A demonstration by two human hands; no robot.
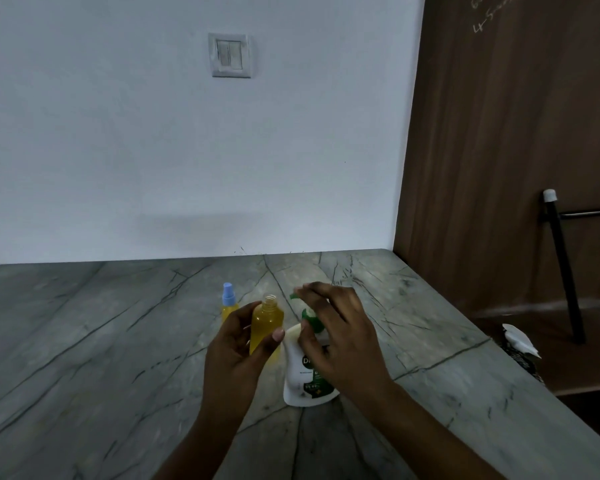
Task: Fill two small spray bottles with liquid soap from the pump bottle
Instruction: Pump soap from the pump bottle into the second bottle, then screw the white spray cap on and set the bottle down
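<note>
Filling step is judged in hand: uncapped spray bottle (266, 327) is gripped upright by left hand (232, 344) just beside pump bottle (303, 375) on counter (118, 341), right hand (336, 327) is spread loosely over pump head (307, 315), grasping nothing; nozzle-to-neck alignment is needed next.

open bottle (266, 323) left of pump bottle (305, 372), capped bottle (228, 303) behind

White wall (118, 150), wall switch (230, 55), marble counter (84, 323)
</note>
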